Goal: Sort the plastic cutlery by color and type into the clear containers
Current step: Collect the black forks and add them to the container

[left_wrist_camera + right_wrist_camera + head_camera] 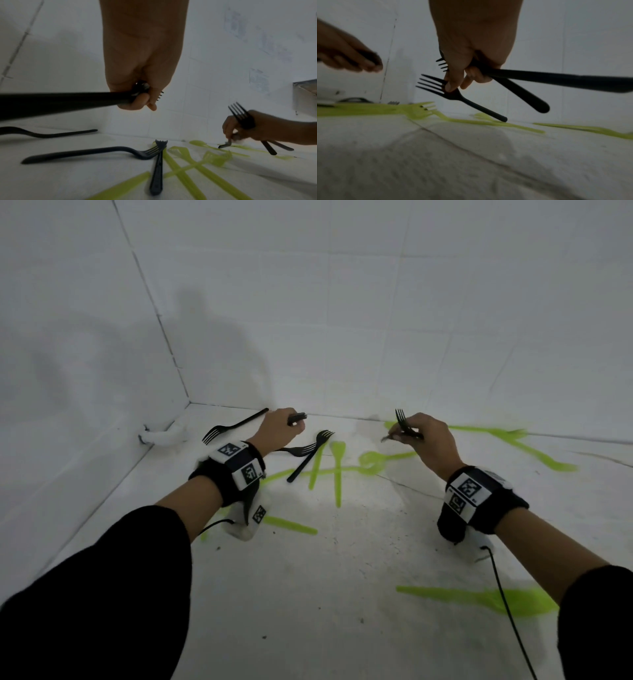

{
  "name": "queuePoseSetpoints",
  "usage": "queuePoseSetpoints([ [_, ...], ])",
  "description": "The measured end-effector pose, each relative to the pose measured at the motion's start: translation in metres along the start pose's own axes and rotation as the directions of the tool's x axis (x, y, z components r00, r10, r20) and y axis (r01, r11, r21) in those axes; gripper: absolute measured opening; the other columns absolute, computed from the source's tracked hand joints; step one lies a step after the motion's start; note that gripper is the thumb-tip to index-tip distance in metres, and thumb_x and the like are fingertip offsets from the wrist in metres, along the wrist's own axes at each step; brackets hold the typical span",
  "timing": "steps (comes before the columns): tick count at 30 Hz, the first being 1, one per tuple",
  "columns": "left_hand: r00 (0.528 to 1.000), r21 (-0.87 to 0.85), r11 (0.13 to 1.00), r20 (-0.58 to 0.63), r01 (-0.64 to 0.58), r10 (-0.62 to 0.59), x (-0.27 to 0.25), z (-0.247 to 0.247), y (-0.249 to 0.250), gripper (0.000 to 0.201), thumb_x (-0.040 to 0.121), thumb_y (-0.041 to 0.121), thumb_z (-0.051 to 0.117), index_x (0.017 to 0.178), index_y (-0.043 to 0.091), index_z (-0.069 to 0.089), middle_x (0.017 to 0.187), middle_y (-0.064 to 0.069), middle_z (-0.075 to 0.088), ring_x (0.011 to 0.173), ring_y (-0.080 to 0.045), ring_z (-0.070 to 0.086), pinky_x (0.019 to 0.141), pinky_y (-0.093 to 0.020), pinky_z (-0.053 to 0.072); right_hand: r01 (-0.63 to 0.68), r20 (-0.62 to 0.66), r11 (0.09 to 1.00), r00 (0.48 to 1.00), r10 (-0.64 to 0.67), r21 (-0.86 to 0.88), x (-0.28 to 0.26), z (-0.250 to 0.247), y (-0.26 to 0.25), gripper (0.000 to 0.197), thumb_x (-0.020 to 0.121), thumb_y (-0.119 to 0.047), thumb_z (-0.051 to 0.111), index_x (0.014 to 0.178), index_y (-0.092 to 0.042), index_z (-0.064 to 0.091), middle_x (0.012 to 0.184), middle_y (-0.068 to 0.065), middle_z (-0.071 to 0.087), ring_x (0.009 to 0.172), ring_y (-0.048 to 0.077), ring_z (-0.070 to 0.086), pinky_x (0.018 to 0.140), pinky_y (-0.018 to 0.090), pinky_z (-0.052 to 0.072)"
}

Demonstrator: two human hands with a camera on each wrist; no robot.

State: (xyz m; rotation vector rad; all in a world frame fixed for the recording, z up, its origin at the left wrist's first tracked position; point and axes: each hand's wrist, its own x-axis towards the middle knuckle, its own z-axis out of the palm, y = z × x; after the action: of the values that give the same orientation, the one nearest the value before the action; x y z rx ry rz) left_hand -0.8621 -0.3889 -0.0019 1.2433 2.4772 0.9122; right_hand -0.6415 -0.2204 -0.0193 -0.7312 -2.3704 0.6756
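Black forks (522, 75) sit gripped in both curled hands, left hand (279, 428) and right hand (430, 440), green cutlery (337, 474) lying below their fingertips.

Dim, grey light, soft shadows on wall (212, 344), blurred edges, wide-angle bending

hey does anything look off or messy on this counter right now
Yes. Green cutlery and black forks lie scattered and criss-crossed on the white counter, unsorted. No clear containers appear in any view. Both the left hand and the right hand grip black forks; the right holds several, splayed at different angles.
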Motion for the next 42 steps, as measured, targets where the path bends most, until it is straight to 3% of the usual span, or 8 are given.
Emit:
queuePoseSetpoints([
  [5,0.997,0.061,0.998,0.071,-0.01,0.005,0.029,0.036,0.006,0.039,0.085,0.024,0.067,0.113,-0.002,0.058,0.113,-0.02,0.062,0.11,-0.031,0.054,0.086,-0.029,0.038,0.007,-0.22,0.954,0.974,0.061,0.298,0.004,-0.009,-0.035,0.009,0.086,-0.012,0.063,0.093,-0.016,0.067,0.093,0.009,0.07,0.079,0.019,0.063,0.074,0.02,0.047],
  [8,0.989,0.133,0.991,0.146,-0.001,-0.019,0.039,0.053,0.008,0.053,0.081,0.032,0.07,0.116,-0.004,0.053,0.121,-0.021,0.056,0.115,-0.032,0.05,0.089,-0.032,0.038,-0.003,-0.239,0.929,0.966,0.098,0.369,0.006,-0.014,-0.047,0.013,0.087,-0.013,0.061,0.099,-0.014,0.067,0.091,0.005,0.07,0.087,0.019,0.066,0.082,0.028,0.049],
  [14,0.98,0.106,0.994,0.193,0.027,-0.047,0.042,0.062,0.002,0.035,0.083,0.028,0.067,0.098,-0.003,0.063,0.105,-0.023,0.063,0.101,-0.034,0.058,0.079,-0.033,0.043,-0.08,-0.169,0.923,0.974,0.153,0.377,0.014,-0.001,-0.063,0.012,0.094,-0.013,0.05,0.096,-0.007,0.06,0.077,-0.004,0.06,0.058,-0.012,0.055,0.058,0.003,0.038],
  [19,0.982,-0.039,0.999,0.185,0.035,-0.027,0.036,0.04,-0.005,0.021,0.088,0.022,0.061,0.086,0.004,0.071,0.095,-0.014,0.071,0.09,-0.023,0.061,0.066,-0.024,0.035,-0.246,-0.008,0.865,0.961,0.277,0.437,0.019,0.026,-0.07,0.011,0.097,-0.018,0.042,0.093,-0.012,0.05,0.066,-0.001,0.064,0.035,0.011,0.052,0.046,0.02,0.041],
  [24,0.99,-0.333,0.933,0.022,0.138,-0.139,0.028,-0.01,-0.005,0.02,0.09,0.023,0.051,0.074,0.012,0.056,0.079,-0.005,0.069,0.058,-0.013,0.051,0.046,-0.019,0.04,-0.389,0.136,0.893,0.92,0.367,0.226,0.036,0.066,-0.081,0.022,0.092,-0.028,0.049,0.103,-0.011,0.058,0.071,0.0,0.059,0.064,0.022,0.061,0.074,0.039,0.052],
  [29,0.965,-0.634,0.744,0.017,0.212,-0.261,0.013,-0.072,-0.017,0.014,0.094,0.02,0.045,0.098,0.01,0.054,0.062,0.002,0.068,0.06,-0.012,0.055,0.04,-0.015,0.046,-0.431,0.261,0.857,0.894,0.364,0.282,0.048,0.114,-0.111,0.029,0.087,-0.03,0.063,0.103,-0.008,0.055,0.088,0.005,0.053,0.084,0.018,0.051,0.034,0.018,0.045],
  [32,0.968,-0.708,0.668,0.094,0.229,-0.232,0.001,-0.086,-0.025,0.013,0.096,0.016,0.039,0.093,0.011,0.051,0.078,-0.005,0.067,0.063,-0.015,0.059,0.045,-0.018,0.05,-0.459,0.27,0.818,0.884,0.381,0.346,0.053,0.133,-0.122,0.02,0.088,-0.025,0.061,0.097,-0.009,0.054,0.07,0.003,0.053,0.068,0.018,0.05,0.034,0.018,0.039],
  [42,0.957,-0.741,0.624,0.088,0.247,-0.275,-0.001,-0.108,-0.054,0.016,0.096,0.011,0.042,0.087,0.008,0.054,0.073,-0.003,0.047,0.048,-0.014,0.056,0.047,-0.024,0.054,-0.356,0.321,0.921,0.901,0.293,0.158,0.051,0.156,-0.127,0.033,0.082,-0.013,0.064,0.112,0.0,0.056,0.094,0.01,0.055,0.078,0.023,0.051,0.033,0.014,0.037],
])
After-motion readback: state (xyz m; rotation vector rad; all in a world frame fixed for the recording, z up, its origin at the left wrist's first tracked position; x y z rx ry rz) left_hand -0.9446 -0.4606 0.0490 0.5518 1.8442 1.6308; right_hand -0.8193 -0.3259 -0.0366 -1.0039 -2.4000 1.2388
